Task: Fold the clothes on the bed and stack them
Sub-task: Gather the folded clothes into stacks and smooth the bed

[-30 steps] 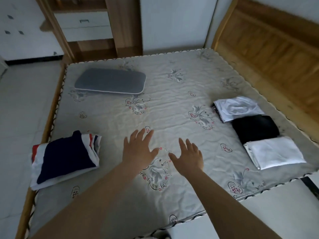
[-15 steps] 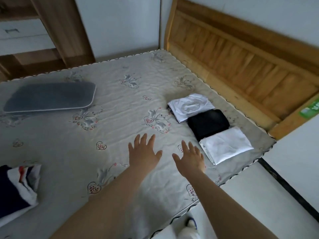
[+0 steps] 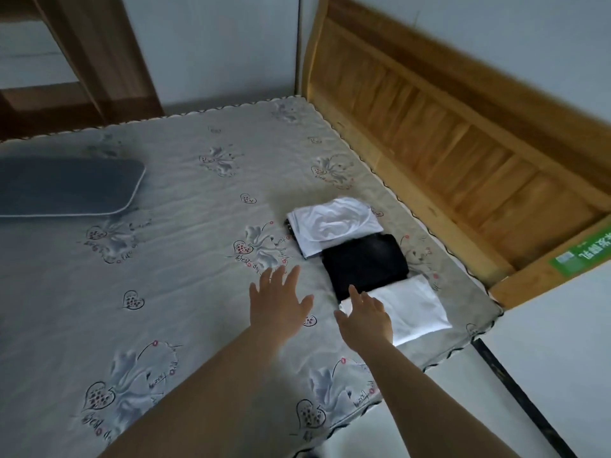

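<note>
Clothes lie folded on your bed [image 3: 185, 292], three in a row near the headboard [image 3: 446, 133]: a white one [image 3: 334, 223], a black one [image 3: 367, 262] and a second white one [image 3: 413, 305], edges touching, not yet stacked. Stacking looks like what remains. Your left hand [image 3: 277, 305] hovers with fingers spread; your right hand [image 3: 367, 315] reaches over the nearest white one, fingers straight, holding nothing.

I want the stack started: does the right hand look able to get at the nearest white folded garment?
Probably yes: the open right hand already overlaps the white folded garment's near corner, and nothing lies between them.
</note>
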